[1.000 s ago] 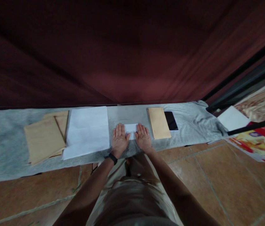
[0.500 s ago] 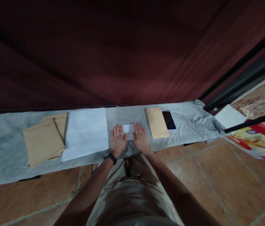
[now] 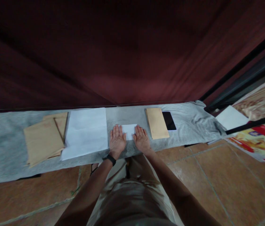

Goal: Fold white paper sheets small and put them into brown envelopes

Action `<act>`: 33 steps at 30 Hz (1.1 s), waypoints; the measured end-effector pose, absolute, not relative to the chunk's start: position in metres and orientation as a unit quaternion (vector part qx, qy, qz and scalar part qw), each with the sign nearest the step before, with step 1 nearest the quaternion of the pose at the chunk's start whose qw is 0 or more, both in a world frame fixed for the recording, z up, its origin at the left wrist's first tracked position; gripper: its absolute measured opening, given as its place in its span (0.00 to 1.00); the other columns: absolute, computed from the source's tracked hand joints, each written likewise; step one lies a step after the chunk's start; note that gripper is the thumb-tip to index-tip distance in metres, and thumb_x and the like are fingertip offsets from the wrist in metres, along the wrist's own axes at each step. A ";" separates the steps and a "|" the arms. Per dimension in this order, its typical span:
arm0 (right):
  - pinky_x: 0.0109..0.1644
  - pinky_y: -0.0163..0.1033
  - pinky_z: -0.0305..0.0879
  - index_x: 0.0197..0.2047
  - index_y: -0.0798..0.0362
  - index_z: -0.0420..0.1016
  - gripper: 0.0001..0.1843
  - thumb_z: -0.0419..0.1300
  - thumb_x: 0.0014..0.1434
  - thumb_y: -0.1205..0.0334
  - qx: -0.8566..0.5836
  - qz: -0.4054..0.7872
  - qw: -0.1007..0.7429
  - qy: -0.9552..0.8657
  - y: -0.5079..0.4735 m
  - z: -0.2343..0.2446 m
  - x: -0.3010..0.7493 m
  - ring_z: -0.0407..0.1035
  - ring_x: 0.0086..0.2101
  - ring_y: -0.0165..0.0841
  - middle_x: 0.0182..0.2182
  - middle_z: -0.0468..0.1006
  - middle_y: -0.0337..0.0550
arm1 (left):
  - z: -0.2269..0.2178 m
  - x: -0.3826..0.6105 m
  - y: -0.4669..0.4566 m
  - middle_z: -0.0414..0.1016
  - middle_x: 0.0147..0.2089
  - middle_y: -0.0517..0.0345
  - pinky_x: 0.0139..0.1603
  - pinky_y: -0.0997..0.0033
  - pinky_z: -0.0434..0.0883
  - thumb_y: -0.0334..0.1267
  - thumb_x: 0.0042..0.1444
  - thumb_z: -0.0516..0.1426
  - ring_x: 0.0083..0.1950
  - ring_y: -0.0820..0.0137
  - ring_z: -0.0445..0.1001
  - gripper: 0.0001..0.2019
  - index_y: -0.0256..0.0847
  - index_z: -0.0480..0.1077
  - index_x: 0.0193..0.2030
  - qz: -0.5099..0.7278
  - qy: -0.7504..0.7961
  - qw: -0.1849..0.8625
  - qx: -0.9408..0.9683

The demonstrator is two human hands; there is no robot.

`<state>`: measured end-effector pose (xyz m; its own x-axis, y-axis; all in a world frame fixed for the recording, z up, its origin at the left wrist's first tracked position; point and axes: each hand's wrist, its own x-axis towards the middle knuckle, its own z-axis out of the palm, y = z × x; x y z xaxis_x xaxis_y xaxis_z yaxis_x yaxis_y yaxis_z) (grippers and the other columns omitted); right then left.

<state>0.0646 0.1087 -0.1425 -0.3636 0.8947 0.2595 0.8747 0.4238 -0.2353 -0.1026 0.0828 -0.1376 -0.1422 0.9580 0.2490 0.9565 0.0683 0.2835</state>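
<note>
A small white piece of paper (image 3: 129, 131) lies flat on the grey cloth, between my two hands. My left hand (image 3: 117, 138) rests flat over its left edge with the fingers stretched out and pointing away from me. Over the right edge lies my right hand (image 3: 141, 138), also flat, its fingers extended. The paper's ends are partly hidden under both hands. To the left is a large white sheet stack (image 3: 86, 131); to the right are brown envelopes (image 3: 158, 123) in a neat pile.
Grey cloth (image 3: 188, 121) covers the long narrow surface. A dark tablet or phone (image 3: 169, 121) sits partly under the right envelopes. More brown envelopes (image 3: 43, 141) lie at the left. A dark red curtain (image 3: 132, 62) hangs behind; a colourful box (image 3: 259, 141) stands far right.
My hands have moved slightly apart, baring more of the white paper between them. The other items stay where they were.
</note>
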 end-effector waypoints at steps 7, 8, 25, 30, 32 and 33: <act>0.72 0.54 0.49 0.74 0.62 0.54 0.29 0.42 0.75 0.58 -0.536 0.022 0.172 -0.826 0.109 -0.142 0.072 0.55 0.69 0.45 0.71 0.58 0.53 | -0.136 -0.105 0.074 0.49 0.77 0.33 0.76 0.43 0.51 0.41 0.70 0.42 0.79 0.54 0.47 0.31 0.24 0.51 0.74 0.226 0.733 0.008 0.641; 0.72 0.54 0.50 0.74 0.61 0.55 0.29 0.43 0.75 0.58 -0.536 0.022 0.173 -0.826 0.109 -0.141 0.074 0.55 0.69 0.45 0.71 0.59 0.53 | -0.135 -0.105 0.073 0.49 0.77 0.34 0.75 0.43 0.52 0.40 0.70 0.42 0.79 0.54 0.46 0.30 0.25 0.51 0.74 0.228 0.730 0.006 0.644; 0.70 0.56 0.54 0.72 0.61 0.58 0.29 0.48 0.70 0.64 -0.555 0.088 0.224 -0.796 0.126 -0.134 0.080 0.56 0.68 0.45 0.69 0.63 0.58 | -0.129 -0.103 0.020 0.50 0.77 0.37 0.76 0.48 0.53 0.51 0.70 0.46 0.78 0.55 0.47 0.33 0.30 0.54 0.74 0.157 0.655 0.021 0.739; 0.71 0.52 0.52 0.70 0.58 0.63 0.27 0.51 0.70 0.63 -0.514 0.102 0.175 -0.833 0.146 -0.119 0.053 0.56 0.68 0.42 0.70 0.63 0.53 | -0.127 -0.106 0.018 0.48 0.78 0.39 0.74 0.45 0.55 0.51 0.69 0.48 0.78 0.52 0.46 0.30 0.38 0.57 0.74 0.146 0.643 0.014 0.752; 0.71 0.51 0.52 0.69 0.57 0.65 0.26 0.53 0.70 0.63 -0.506 0.105 0.147 -0.844 0.151 -0.114 0.045 0.58 0.66 0.42 0.68 0.66 0.53 | -0.126 -0.106 0.018 0.47 0.78 0.42 0.74 0.44 0.56 0.51 0.69 0.49 0.78 0.51 0.46 0.29 0.43 0.59 0.73 0.146 0.638 0.013 0.756; 0.70 0.50 0.52 0.68 0.56 0.65 0.25 0.54 0.69 0.63 -0.506 0.107 0.130 -0.846 0.154 -0.111 0.042 0.59 0.65 0.42 0.67 0.67 0.53 | -0.125 -0.106 0.018 0.47 0.78 0.42 0.74 0.44 0.56 0.51 0.69 0.49 0.78 0.51 0.46 0.29 0.44 0.59 0.73 0.147 0.637 0.013 0.757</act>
